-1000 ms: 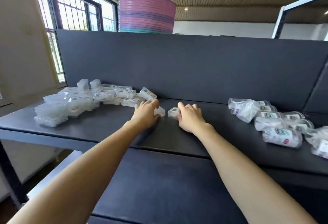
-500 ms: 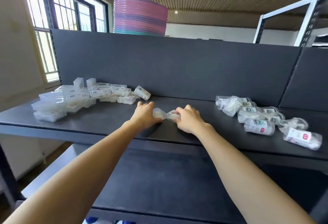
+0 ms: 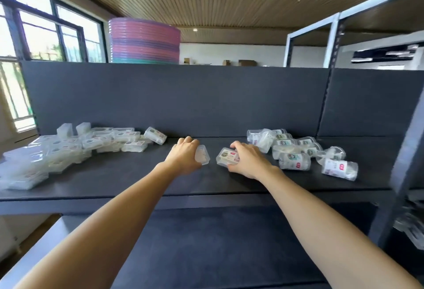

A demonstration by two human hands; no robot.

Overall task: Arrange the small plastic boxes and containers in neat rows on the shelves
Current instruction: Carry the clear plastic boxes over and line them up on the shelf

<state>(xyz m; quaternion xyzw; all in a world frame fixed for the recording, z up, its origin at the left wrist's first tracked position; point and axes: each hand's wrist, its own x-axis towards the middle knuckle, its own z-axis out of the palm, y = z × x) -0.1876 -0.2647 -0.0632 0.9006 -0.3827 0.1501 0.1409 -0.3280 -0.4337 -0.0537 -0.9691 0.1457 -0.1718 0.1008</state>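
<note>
Half a second ago the two small boxes were nearly touching between the hands; now they are apart, with bare shelf between them. The left hand (image 3: 185, 154) grips a small clear plastic box with no label showing (image 3: 202, 157), its fingers curled over the box's left side. The right hand (image 3: 249, 160) grips a small clear plastic box with a red and white label (image 3: 226, 157), fingers curled over the top. Both boxes sit low on the dark grey shelf (image 3: 206, 181), in the open middle part.

To the left of the left grip lies the loose heap of flat clear plastic boxes (image 3: 75, 149). To the right of the right grip lies the group of round clear plastic containers with printed labels (image 3: 298, 153), fallen on their sides.

I judge the task is at an early step: two boxes are taken out and no row is visible yet. The next move probably needs to set these two boxes straight, side by side, and then release them.
</note>
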